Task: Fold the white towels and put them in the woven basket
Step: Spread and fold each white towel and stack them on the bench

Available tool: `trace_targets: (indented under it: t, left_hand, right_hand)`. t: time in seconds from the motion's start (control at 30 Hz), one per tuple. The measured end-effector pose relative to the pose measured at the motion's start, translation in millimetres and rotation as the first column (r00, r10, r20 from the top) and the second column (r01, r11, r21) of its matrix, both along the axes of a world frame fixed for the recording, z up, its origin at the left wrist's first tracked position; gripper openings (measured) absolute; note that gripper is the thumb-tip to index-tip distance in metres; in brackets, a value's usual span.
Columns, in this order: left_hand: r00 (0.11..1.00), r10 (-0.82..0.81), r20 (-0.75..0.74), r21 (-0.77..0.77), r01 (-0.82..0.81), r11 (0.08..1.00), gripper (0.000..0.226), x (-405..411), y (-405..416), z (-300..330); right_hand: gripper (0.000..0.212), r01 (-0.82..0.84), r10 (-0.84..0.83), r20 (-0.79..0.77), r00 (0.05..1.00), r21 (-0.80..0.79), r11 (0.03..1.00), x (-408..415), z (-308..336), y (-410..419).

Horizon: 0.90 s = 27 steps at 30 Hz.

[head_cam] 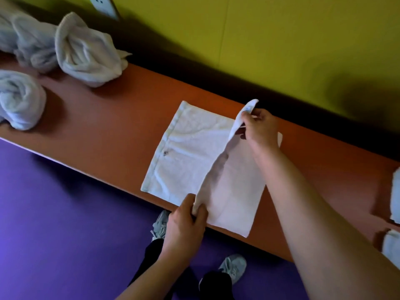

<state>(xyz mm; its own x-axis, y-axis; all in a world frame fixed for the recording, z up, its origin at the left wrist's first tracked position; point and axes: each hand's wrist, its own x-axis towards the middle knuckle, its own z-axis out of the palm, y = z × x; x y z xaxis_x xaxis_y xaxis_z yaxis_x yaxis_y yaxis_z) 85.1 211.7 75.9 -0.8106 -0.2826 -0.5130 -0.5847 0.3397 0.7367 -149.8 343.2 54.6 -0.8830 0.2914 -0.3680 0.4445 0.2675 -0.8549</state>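
A white towel (pixel 186 156) lies spread on the orange-brown table (pixel 112 126). Its right part is lifted and turned over toward the left. My left hand (pixel 184 224) pinches the near corner of that raised flap at the table's front edge. My right hand (pixel 259 126) grips the far corner, held a little above the table near the wall. No woven basket is in view.
Three crumpled white towels lie at the table's left end: one (pixel 86 55) near the wall, one (pixel 28 40) behind it, one (pixel 19 100) at the front. More white cloth (pixel 395 200) shows at the right edge. The yellow-green wall (pixel 281 40) lies behind; purple floor (pixel 65 224) and my shoes below.
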Motion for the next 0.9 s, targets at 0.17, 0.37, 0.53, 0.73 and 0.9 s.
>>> trace_targets:
  t: [0.17,0.37,0.53,0.73,0.9]
  left_hand:
    - [0.998,0.022,0.066,-0.037,-0.02,0.999,0.045,-15,-76,-15]
    - [0.982,-0.063,0.178,-0.15,0.09,0.985,0.043,-28,-142,-54]
    - [0.95,-0.118,0.29,-0.203,0.182,0.962,0.038,-41,-164,-77]
    - [0.89,-0.191,0.414,-0.324,0.34,0.883,0.034,-50,-183,-97]
    - [0.935,-0.157,0.318,-0.331,0.264,0.906,0.035,-59,-174,-101]
  right_hand:
    - [0.019,-0.001,-0.001,0.045,0.999,0.028,1.0,-14,-17,-81]
    - [0.017,-0.029,0.023,0.057,0.998,0.117,0.993,-24,-41,-137]
    - [0.015,-0.105,0.11,0.173,0.979,-0.034,0.994,-9,-51,-146]
    - [0.016,-0.175,0.124,0.214,0.969,0.242,0.954,76,-63,-83]
    - [0.032,-0.069,-0.191,0.373,0.908,0.582,0.81,182,-77,-11]
